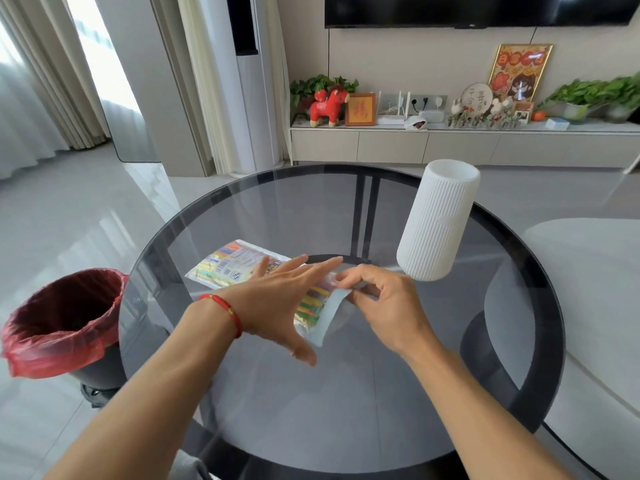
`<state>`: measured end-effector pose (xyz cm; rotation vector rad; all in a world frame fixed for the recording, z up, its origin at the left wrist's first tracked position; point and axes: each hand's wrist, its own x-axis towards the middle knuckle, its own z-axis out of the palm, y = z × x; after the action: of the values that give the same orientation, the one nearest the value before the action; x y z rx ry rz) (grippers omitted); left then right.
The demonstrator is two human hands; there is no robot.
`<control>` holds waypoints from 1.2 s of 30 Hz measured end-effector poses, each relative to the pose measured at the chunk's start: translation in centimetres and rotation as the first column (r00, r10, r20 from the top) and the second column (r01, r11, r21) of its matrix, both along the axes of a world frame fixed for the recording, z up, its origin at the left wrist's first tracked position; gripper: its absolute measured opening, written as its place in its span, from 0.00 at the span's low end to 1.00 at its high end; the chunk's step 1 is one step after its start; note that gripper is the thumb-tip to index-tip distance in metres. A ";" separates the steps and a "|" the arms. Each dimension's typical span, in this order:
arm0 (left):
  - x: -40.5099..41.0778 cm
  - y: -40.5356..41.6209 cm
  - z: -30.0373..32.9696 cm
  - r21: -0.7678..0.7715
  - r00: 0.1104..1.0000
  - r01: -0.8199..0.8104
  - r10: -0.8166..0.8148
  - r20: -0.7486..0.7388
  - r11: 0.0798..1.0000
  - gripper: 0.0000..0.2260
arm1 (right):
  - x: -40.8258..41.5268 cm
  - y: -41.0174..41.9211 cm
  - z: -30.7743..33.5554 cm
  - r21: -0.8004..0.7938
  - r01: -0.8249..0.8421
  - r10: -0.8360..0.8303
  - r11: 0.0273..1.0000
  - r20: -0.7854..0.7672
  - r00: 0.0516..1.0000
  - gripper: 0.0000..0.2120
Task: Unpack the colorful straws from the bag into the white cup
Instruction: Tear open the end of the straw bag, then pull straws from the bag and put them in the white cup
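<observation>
A clear plastic bag (225,265) of colorful straws (311,303) lies flat on the round glass table (346,375), left of centre. My left hand (273,306) rests over the bag's middle with fingers spread, pressing it down. My right hand (381,303) pinches the bag's white flap at its near end between thumb and fingers, lifting it slightly. The tall white ribbed cup (436,220) stands upright at the table's far right, just beyond my right hand. Straws stay inside the bag, partly hidden under my left hand.
A bin with a red liner (62,320) stands on the floor left of the table. A pale sofa (588,289) borders the table's right side. A low cabinet (450,143) with ornaments and plants runs along the far wall.
</observation>
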<state>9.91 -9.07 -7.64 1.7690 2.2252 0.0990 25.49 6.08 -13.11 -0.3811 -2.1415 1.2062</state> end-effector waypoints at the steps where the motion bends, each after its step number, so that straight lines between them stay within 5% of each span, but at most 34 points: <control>1: 0.1 0.5 -0.3 0.042 0.999 0.011 -0.009 -0.044 0.999 0.59 | 0.0 0.3 0.1 -0.031 -0.002 0.002 1.000 -0.018 1.000 0.09; 5: -0.1 1.7 -1.8 0.274 0.976 0.005 0.055 -0.212 0.962 0.45 | -0.1 0.7 0.3 0.008 0.097 -0.097 0.995 -0.012 0.995 0.09; 9: -1.0 1.4 -2.3 0.404 0.963 -0.076 0.172 -0.207 0.912 0.31 | 0.3 1.4 0.0 -0.051 0.234 -0.232 0.971 0.035 0.972 0.08; 14: -0.2 1.3 -3.6 0.423 0.957 -0.077 0.186 -0.222 0.903 0.33 | -0.4 0.0 -0.4 -0.243 -0.043 0.083 0.969 0.158 0.984 0.15; 25: -0.3 0.9 -4.2 0.438 0.948 -0.128 0.240 -0.210 0.890 0.35 | -0.4 0.5 0.3 -0.491 -0.172 0.310 0.854 0.214 0.927 0.15; 30: 0.4 1.0 -4.6 0.393 0.943 -0.128 0.233 -0.235 0.911 0.35 | -1.3 -0.6 -1.1 -0.337 -0.075 0.170 0.938 0.260 0.951 0.08; 36: -0.8 0.2 -4.5 0.380 0.931 -0.203 0.298 -0.212 0.902 0.31 | -0.1 2.0 -0.1 -0.463 -0.039 0.102 0.885 0.110 0.989 0.15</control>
<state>9.10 -8.82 -12.14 1.7327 2.7755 0.3585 25.44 8.12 -13.20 -0.6048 -1.9704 1.7827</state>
